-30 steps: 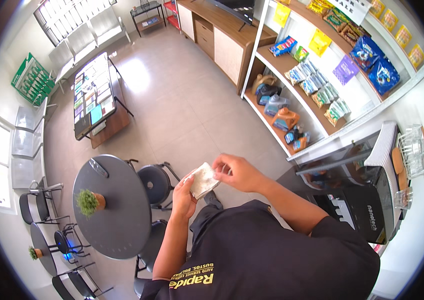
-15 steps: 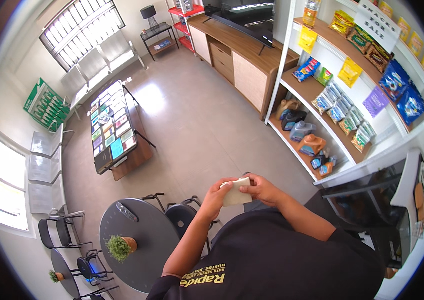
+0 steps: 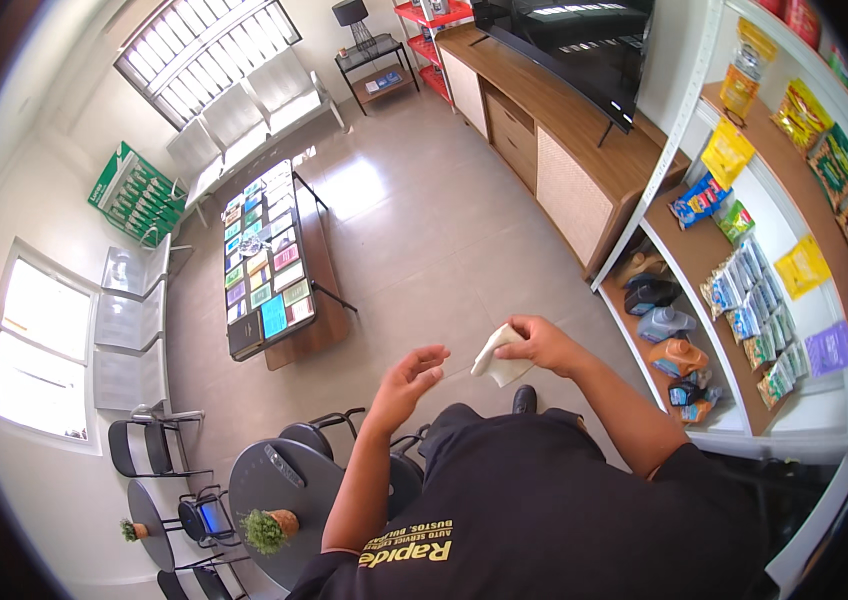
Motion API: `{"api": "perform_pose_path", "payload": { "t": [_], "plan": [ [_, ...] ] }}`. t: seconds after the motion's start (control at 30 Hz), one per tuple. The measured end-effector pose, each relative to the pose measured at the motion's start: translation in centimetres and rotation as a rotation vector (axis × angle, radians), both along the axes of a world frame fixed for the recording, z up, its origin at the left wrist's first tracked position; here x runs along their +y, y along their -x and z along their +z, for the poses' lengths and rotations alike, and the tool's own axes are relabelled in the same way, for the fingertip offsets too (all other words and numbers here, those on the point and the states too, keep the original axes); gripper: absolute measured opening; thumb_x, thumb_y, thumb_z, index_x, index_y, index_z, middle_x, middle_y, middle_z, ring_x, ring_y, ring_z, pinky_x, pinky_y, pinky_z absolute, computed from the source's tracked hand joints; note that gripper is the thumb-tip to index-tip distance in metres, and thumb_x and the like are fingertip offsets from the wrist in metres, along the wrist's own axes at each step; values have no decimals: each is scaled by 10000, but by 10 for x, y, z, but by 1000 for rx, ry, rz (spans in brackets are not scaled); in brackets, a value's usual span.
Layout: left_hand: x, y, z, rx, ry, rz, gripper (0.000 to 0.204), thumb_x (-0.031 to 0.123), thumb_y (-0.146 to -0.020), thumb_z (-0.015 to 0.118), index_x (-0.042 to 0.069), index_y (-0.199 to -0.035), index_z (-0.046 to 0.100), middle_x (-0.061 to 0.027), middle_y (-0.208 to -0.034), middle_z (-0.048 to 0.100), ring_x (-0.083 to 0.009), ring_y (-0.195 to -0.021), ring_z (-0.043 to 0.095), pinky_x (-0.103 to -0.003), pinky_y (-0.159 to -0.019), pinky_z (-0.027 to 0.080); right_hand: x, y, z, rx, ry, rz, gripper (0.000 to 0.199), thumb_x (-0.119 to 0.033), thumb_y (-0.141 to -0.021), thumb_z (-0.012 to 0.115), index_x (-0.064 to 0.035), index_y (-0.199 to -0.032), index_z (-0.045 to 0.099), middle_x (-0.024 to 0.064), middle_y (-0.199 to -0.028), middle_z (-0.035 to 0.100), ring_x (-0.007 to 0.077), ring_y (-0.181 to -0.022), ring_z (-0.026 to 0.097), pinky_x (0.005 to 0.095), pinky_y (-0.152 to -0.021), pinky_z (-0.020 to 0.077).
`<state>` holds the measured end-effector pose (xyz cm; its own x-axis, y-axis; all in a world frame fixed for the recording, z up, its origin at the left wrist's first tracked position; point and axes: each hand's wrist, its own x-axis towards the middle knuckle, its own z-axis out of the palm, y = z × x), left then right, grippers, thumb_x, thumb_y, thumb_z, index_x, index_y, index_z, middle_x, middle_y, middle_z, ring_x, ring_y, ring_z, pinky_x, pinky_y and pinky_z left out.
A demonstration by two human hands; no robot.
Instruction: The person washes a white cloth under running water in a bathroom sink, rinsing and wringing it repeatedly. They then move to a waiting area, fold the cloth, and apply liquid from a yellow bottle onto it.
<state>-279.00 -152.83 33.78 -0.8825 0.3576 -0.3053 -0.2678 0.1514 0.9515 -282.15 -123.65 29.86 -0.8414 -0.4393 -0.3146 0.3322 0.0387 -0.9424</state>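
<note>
My right hand [image 3: 538,346] pinches a folded cream-coloured cloth [image 3: 500,362], which hangs down a little from the fingers in front of my body. To its left, my left hand [image 3: 410,384] is held up with nothing in it, thumb and fingers apart, not touching the cloth. Both hands are above the floor, between the round dark table [image 3: 274,500] at lower left and the snack shelf [image 3: 666,225] on the right.
Ahead on the left stands a low table [image 3: 319,345] covered with small coloured items. A wooden cabinet [image 3: 584,190] with a large television [image 3: 584,50] is ahead on the right. Metal bench seats [image 3: 129,380] line the left wall. A potted plant [image 3: 266,530] stands on the round table.
My left hand has let go of the cloth and moved left, away from it. The right hand keeps the cloth. The view has shifted, so the room appears further right.
</note>
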Motion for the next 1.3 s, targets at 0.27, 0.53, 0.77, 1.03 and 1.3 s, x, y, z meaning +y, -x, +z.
{"api": "perform_pose_path", "payload": {
  "t": [0.27, 0.53, 0.77, 1.03, 1.3],
  "plan": [
    [25, 124, -22, -59, 65, -390, 824, 244, -872, 785, 84, -1553, 349, -133, -1425, 547, -228, -1320, 514, -391, -1099, 408, -41, 97, 9, 12, 52, 210, 435, -302, -905, 769, -10, -1206, 656, 94, -1086, 711, 174, -997, 648, 328, -904, 505],
    [10, 259, -35, -156, 193, -449, 408, 198, -929, 701, 8, -1280, 619, -69, -1107, 705, -158, -1011, 645, -324, -914, 504, -37, 195, -18, -81, 14, -102, 406, -342, -996, 661, -24, -1247, 626, 45, -1043, 699, 131, -946, 633, 312, -818, 528],
    [-27, 354, -60, -170, 150, -191, 298, 179, -973, 653, -14, -1200, 652, -46, -1056, 703, -130, -949, 652, -293, -851, 513, 6, 250, -54, -183, -5, -569, 314, -257, -1017, 605, -67, -1266, 618, 42, -1021, 695, 106, -845, 634, 270, -702, 518],
    [4, 448, -57, -339, 42, -35, 322, 171, -1003, 616, -7, -1270, 598, -59, -1117, 681, -147, -1011, 645, -306, -906, 509, 103, 269, -145, -279, 26, -1129, 412, -199, -998, 610, -86, -1391, 559, 65, -981, 715, 100, -708, 620, 233, -582, 496],
    [36, 547, -49, -320, 282, -102, 341, 177, -1003, 617, 7, -1295, 569, -81, -1141, 671, -184, -1016, 670, -330, -871, 568, 212, 348, -276, -502, -83, -1499, 835, -125, -951, 630, -168, -1612, 122, 81, -998, 726, 123, -714, 628, 268, -594, 518]
  ]
}}
